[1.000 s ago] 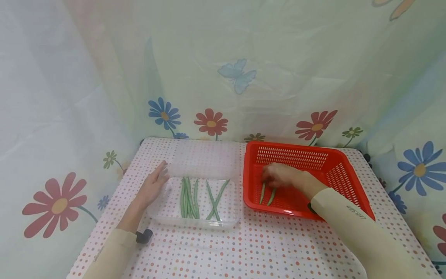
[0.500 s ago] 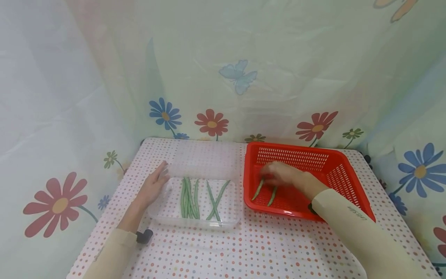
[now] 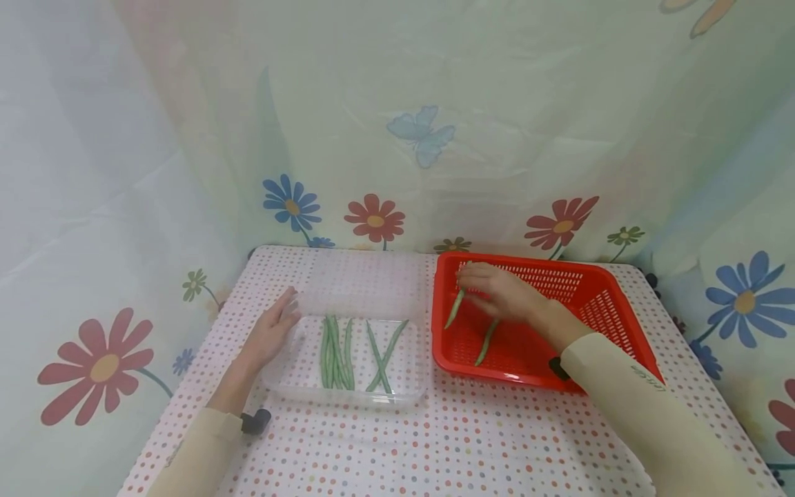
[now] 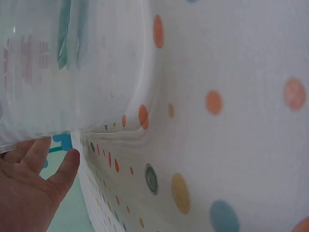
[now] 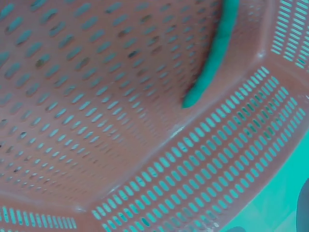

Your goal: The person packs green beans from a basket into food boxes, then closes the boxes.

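Observation:
Inside the red basket (image 3: 478,373), my right hand (image 3: 502,293) pinches a green bean (image 3: 455,309), which hangs down from the fingertips. A second green bean (image 3: 487,342) lies on the basket floor below that hand; the right wrist view shows a bean (image 5: 217,53) against the slotted floor, with no fingers visible. My left hand (image 3: 272,331) rests at the left side of a clear plastic box (image 3: 348,396), its fingers extended. Several green beans (image 3: 335,355) lie in the box, and two more cross each other at its right. In the left wrist view, extended fingers (image 4: 65,174) sit beside the box wall.
The box's clear lid (image 3: 369,283) lies folded back behind it. A dotted cloth (image 3: 373,455) covers the table, and a flowered curtain (image 3: 497,138) closes off the back and sides. The basket's raised rim stands close to the box's right side.
My right hand has risen toward the back of the basket, lifting one bean away from the other. The left hand and the beans in the box have stayed put.

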Demonstrator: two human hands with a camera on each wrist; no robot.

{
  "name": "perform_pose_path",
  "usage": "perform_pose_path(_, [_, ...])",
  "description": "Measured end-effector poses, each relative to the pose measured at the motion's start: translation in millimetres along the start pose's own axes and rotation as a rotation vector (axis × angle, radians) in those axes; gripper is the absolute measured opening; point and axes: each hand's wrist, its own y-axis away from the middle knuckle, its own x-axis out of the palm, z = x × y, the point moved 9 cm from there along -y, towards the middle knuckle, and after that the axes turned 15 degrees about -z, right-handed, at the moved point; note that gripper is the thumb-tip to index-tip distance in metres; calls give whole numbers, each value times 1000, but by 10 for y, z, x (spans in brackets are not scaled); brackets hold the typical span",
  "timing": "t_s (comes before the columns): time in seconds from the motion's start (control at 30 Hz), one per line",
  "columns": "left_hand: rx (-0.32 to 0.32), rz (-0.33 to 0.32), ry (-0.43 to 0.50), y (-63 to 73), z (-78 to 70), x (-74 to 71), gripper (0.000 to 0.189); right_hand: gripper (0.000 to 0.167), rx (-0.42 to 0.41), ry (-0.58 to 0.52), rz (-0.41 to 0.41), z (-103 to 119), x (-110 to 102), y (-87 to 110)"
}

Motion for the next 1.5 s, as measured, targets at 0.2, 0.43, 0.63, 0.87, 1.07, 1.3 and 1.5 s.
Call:
perform_pose_path(0.2, [-11,1,5,8,34,8,60,53,-75,-13,-141,127,-173,-144])
perform_pose_path(0.43, [-3,-1,9,8,38,-2,60,51,-202,-48,-295,405,-263,-359])
perform_pose_path(0.63, [0,-6,6,0,34,-5,60,49,-290,-53,-236,739,-117,-504])
perform_pose_path(0.87, [10,-11,1,-13,1,-12,60,45,-266,-52,-79,941,69,-587])
perform_pose_path(1.07, [12,-2,1,-10,-4,-7,60,45,-283,-70,-63,1050,95,-674])
perform_pose_path(1.3, [3,-5,8,-15,20,-3,60,43,-294,-89,15,1265,227,-847])
perform_pose_path(1.5, [1,-8,6,-13,24,-5,60,41,-308,-85,75,1481,303,-998])
